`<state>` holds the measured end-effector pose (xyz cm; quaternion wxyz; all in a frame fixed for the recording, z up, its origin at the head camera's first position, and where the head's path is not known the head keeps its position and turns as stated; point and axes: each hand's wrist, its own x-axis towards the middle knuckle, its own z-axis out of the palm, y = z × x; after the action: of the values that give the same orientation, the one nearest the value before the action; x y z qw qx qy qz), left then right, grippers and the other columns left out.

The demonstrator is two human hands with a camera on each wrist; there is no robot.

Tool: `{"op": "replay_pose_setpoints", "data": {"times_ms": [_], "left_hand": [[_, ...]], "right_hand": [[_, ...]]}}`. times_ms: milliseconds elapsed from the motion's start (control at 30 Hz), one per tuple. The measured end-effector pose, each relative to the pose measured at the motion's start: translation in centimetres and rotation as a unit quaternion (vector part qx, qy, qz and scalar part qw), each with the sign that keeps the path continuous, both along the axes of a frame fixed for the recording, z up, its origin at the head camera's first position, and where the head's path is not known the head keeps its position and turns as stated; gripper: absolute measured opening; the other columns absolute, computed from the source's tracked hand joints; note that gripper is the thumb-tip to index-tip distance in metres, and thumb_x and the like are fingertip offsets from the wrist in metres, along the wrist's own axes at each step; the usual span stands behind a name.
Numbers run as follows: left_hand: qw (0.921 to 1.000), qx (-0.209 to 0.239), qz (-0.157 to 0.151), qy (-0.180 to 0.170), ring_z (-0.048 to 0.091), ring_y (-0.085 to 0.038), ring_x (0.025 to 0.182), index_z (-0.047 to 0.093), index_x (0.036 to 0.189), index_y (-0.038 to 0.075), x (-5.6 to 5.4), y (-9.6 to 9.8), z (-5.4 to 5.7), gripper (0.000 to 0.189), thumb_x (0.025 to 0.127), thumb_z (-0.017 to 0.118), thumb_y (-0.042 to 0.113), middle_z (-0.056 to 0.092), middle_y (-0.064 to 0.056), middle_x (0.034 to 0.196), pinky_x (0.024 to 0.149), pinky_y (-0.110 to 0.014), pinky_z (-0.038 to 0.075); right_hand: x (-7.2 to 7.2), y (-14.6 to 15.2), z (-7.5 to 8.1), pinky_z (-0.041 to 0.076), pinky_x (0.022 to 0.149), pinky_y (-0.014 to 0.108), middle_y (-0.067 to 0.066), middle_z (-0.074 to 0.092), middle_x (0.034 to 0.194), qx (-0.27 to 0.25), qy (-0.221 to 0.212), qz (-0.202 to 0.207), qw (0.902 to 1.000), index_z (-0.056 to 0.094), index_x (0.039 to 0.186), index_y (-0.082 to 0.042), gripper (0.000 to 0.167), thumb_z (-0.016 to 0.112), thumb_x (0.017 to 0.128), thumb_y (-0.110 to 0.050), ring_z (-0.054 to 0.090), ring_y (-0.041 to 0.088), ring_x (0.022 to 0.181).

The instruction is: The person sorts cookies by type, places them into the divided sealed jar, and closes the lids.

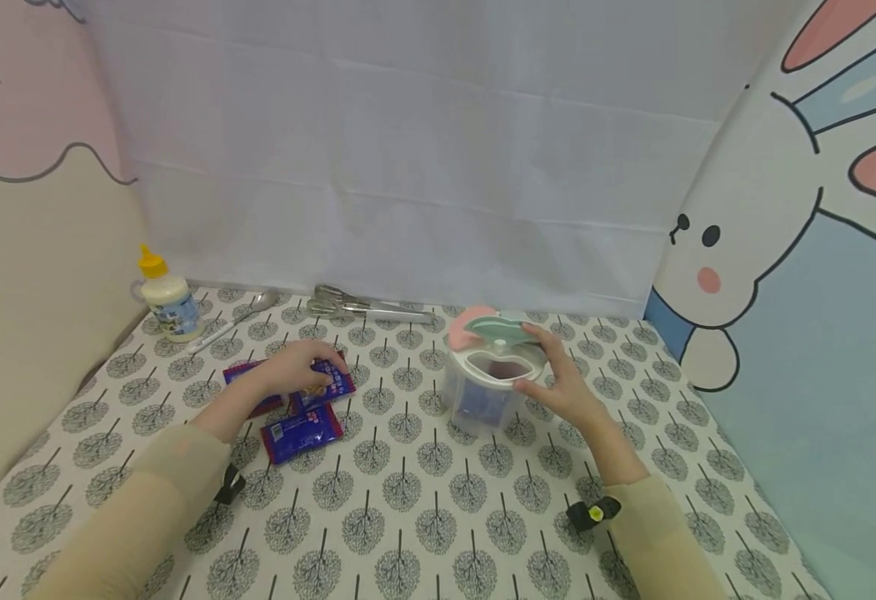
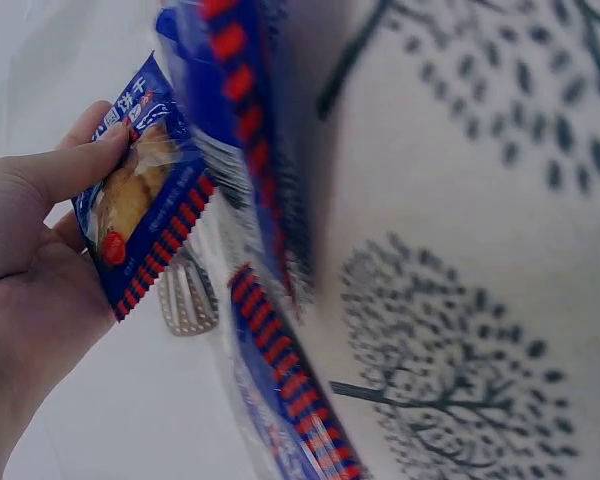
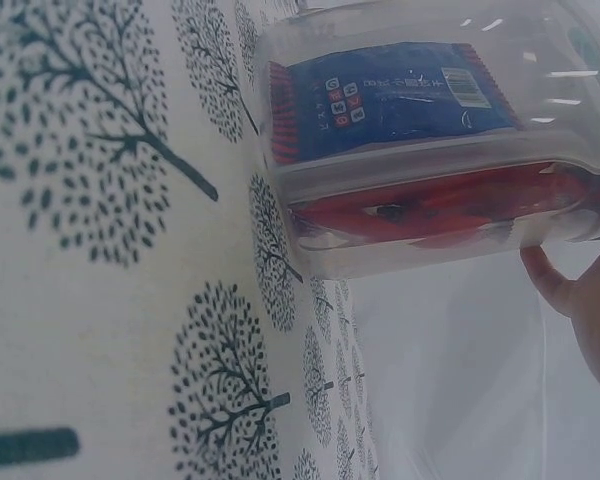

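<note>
My left hand [image 1: 298,367] pinches a blue snack packet [image 2: 145,190] between thumb and fingers; a clear window shows a golden biscuit inside. Two more blue packets lie close by, one nearer the front [image 1: 302,433] and one partly under the hand [image 1: 263,406]. To the right stands a clear plastic container [image 1: 475,400] with a white lid, a pink flap [image 1: 469,325] and a green flap [image 1: 503,330], both raised. My right hand [image 1: 565,392] grips its right side, fingers at the green flap and thumb by the lid's rim. Through its wall show a blue packet [image 3: 400,100] and a red packet [image 3: 430,210].
At the back left stands a glue-like bottle [image 1: 171,304] with a yellow cap, beside a metal spoon [image 1: 235,321]. Metal tongs [image 1: 370,310] lie along the back edge near the white curtain [image 1: 407,167]. A tree-print cloth [image 1: 407,517] covers the table.
</note>
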<state>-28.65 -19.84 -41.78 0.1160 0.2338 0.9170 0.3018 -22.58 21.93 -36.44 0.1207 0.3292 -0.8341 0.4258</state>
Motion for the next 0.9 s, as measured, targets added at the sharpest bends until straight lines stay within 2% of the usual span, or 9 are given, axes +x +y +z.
{"op": "replay_pose_setpoints", "data": {"times_ms": [67,133,233,300,400,567,600,733,900], "left_hand": [[0.9996,0.021,0.007,-0.015,0.059,-0.016,0.074,0.07,0.106,0.017,0.2,0.3,0.5,0.024,0.085,0.067,0.005,0.056,-0.014,0.126,0.062,-0.031,0.051],[0.9991,0.038,0.012,-0.015,0.059,-0.019,0.082,0.069,0.106,0.017,0.3,0.6,1.0,0.025,0.085,0.067,0.005,0.055,-0.014,0.126,0.067,-0.032,0.052],[0.9983,0.056,0.015,0.004,0.059,-0.022,0.094,0.069,0.107,0.018,0.6,1.1,1.8,0.025,0.085,0.068,0.008,0.058,-0.01,0.123,0.074,-0.034,0.053],[0.9976,0.059,0.007,0.035,0.057,-0.022,0.1,0.069,0.108,0.018,0.8,1.4,2.5,0.025,0.084,0.07,0.01,0.06,-0.008,0.122,0.077,-0.033,0.051],[0.9957,0.072,0.0,0.058,0.059,-0.023,0.091,0.069,0.109,0.018,1.2,1.9,3.8,0.026,0.084,0.071,0.011,0.061,-0.008,0.122,0.069,-0.032,0.051],[0.9936,0.085,0.002,0.075,0.055,-0.021,0.087,0.068,0.11,0.02,2.0,2.8,6.2,0.025,0.085,0.07,0.014,0.06,-0.004,0.12,0.07,-0.031,0.048],[0.993,0.086,0.001,0.082,0.054,-0.018,0.09,0.068,0.11,0.02,2.1,3.0,6.6,0.025,0.086,0.069,0.015,0.06,-0.003,0.119,0.073,-0.03,0.047],[0.9889,0.107,-0.008,0.103,0.051,-0.017,0.083,0.067,0.112,0.019,2.4,3.8,8.6,0.026,0.087,0.068,0.014,0.06,0.0,0.114,0.072,-0.031,0.048],[0.9814,0.141,-0.01,0.13,0.056,-0.015,0.086,0.067,0.113,0.016,2.9,5.2,10.6,0.027,0.087,0.068,0.011,0.062,-0.001,0.112,0.074,-0.03,0.051]], "right_hand": [[0.0,0.0,0.0,0.034,0.098,0.065,0.032,0.035,0.134,0.0,0.0,0.001,1.0,0.028,0.138,0.001,0.079,0.071,0.073,-0.005,0.042,0.047,0.117],[0.0,0.0,0.0,0.034,0.098,0.066,0.032,0.035,0.133,-0.002,0.001,0.002,1.0,0.028,0.138,0.001,0.079,0.072,0.073,-0.006,0.042,0.047,0.116],[0.0,-0.1,0.0,0.033,0.098,0.067,0.032,0.037,0.132,-0.002,0.004,0.003,1.0,0.028,0.138,0.001,0.079,0.071,0.072,-0.005,0.042,0.047,0.116],[0.0,-0.1,0.0,0.033,0.099,0.067,0.032,0.037,0.131,-0.001,0.003,0.002,1.0,0.028,0.137,0.001,0.078,0.071,0.072,-0.004,0.043,0.048,0.116],[0.0,-0.1,0.0,0.032,0.099,0.068,0.031,0.037,0.131,0.001,-0.001,-0.002,1.0,0.028,0.138,0.0,0.078,0.072,0.073,-0.006,0.042,0.047,0.116],[0.1,0.0,-0.1,0.032,0.099,0.068,0.031,0.036,0.133,0.002,-0.002,-0.004,1.0,0.028,0.138,-0.002,0.078,0.073,0.076,-0.014,0.042,0.048,0.117],[0.1,0.0,0.0,0.032,0.099,0.068,0.031,0.036,0.133,0.002,-0.001,-0.004,1.0,0.028,0.138,-0.001,0.078,0.073,0.076,-0.015,0.042,0.049,0.117],[0.0,0.0,0.0,0.032,0.099,0.068,0.032,0.036,0.134,0.002,0.003,-0.002,1.0,0.028,0.138,-0.001,0.077,0.072,0.076,-0.015,0.042,0.049,0.117],[-0.1,0.0,0.0,0.033,0.098,0.068,0.033,0.037,0.132,0.002,0.011,-0.001,0.9999,0.028,0.137,0.0,0.077,0.072,0.075,-0.011,0.042,0.049,0.116]]}}
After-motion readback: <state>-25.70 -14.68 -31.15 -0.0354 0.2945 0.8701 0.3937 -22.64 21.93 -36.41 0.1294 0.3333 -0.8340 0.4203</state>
